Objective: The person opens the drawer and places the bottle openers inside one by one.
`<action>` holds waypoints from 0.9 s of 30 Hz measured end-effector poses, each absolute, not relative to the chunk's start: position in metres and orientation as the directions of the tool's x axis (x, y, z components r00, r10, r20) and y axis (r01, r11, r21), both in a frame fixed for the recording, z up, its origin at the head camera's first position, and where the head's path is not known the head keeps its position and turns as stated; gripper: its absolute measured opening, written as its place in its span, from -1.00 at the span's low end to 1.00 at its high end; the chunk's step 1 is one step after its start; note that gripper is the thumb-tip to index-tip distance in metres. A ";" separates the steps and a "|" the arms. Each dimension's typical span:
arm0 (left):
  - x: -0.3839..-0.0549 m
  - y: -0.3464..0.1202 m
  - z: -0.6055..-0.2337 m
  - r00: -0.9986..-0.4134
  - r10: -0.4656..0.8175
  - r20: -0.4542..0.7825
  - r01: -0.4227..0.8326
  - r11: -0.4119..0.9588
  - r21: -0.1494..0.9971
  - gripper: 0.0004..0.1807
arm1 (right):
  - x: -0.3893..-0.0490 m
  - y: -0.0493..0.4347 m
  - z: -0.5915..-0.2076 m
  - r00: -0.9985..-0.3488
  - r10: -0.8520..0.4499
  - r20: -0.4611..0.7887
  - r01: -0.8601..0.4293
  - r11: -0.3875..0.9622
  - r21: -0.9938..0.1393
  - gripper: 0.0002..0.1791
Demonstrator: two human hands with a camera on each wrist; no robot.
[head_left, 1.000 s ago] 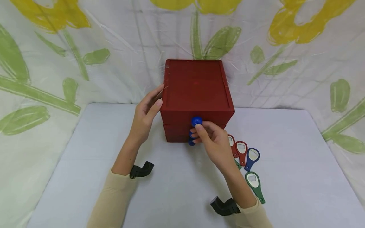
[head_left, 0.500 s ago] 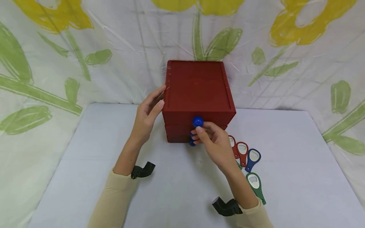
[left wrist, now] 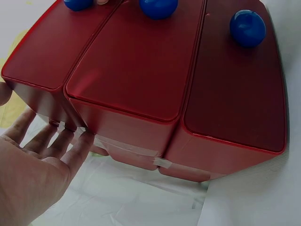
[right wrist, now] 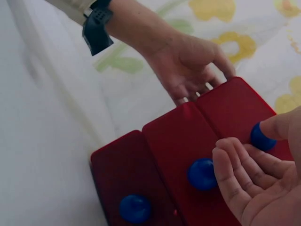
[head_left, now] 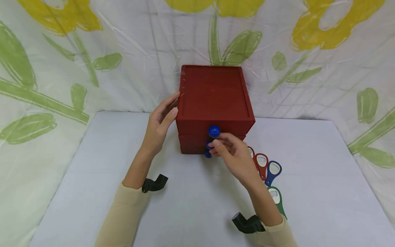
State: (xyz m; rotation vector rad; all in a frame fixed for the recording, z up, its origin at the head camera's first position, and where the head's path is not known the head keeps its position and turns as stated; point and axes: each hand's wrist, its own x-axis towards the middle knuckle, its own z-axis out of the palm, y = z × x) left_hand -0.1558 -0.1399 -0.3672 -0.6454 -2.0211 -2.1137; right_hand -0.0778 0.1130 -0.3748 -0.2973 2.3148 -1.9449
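Observation:
A red drawer box (head_left: pixel 213 92) stands at the back of the table, its three drawer fronts flush in the left wrist view. My left hand (head_left: pixel 155 127) rests along the box's left side, fingers extended. My right hand (head_left: pixel 239 159) is at the front, its index fingertip right beside the blue top knob (head_left: pixel 214 131) and the thumb just below it. In the right wrist view the thumb overlaps that knob, and the other fingers lie loosely straight near the blue middle knob (right wrist: pixel 202 174). A blue bottom knob (left wrist: pixel 248 28) sits on the lowest drawer.
Right of the box lie several bottle openers: a red one (head_left: pixel 261 164), a blue one (head_left: pixel 273 171) and a green one (head_left: pixel 276 197) partly behind the right forearm. A white cloth (head_left: pixel 129 79) with painted flowers hangs behind the white table (head_left: pixel 308 171).
My right thumb has slid down off the top knob and the hand has drawn slightly down and right. The left hand stays at the box's side; the drawers look unmoved.

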 end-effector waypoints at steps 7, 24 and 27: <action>-0.157 -0.141 -0.368 -0.894 0.190 0.405 0.397 -0.081 0.914 -0.43 | -0.075 0.118 -0.377 -0.980 -0.194 0.036 -0.086 0.259 -0.962 -0.71; -0.156 -0.140 -0.369 -0.897 0.189 0.400 0.393 -0.073 0.917 -0.43 | -0.076 0.131 -0.398 -0.962 -0.259 -0.093 -0.011 0.376 -0.927 -0.70; -0.155 -0.140 -0.369 -0.896 0.187 0.402 0.395 -0.074 0.916 -0.43 | -0.079 0.130 -0.406 -0.955 -0.274 -0.112 -0.003 0.387 -0.922 -0.68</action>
